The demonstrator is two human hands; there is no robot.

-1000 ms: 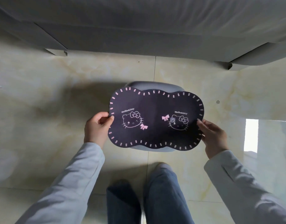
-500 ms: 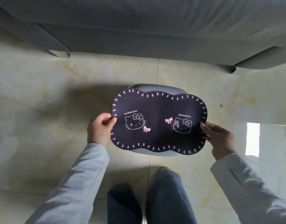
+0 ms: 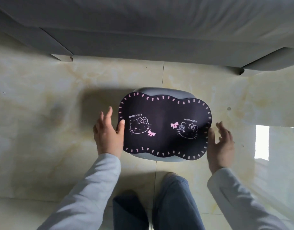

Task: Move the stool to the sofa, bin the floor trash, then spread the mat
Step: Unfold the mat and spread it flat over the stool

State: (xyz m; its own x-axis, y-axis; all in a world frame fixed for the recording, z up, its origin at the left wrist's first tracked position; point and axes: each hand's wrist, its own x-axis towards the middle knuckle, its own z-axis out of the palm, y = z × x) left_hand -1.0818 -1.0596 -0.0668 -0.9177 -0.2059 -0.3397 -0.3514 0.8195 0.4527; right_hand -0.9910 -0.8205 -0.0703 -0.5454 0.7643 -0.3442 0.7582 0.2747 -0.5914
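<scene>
So the black mat (image 3: 164, 126) is lying flat on top of the grey stool (image 3: 159, 92), right in front of the sofa (image 3: 159, 39). Left hand (image 3: 108, 133) sits at the mat's 9 o'clock edge, fingers splayed, only the thumb touching it. Right hand (image 3: 221, 145) at 3 o'clock, fingers spread wide, gripping nothing.

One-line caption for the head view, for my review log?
Dark cartoon-print mat lies spread on the grey stool before the sofa, both hands open at its ends.

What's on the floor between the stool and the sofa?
Only bare tile floor between the stool and the sofa, seen in the head view.
</scene>
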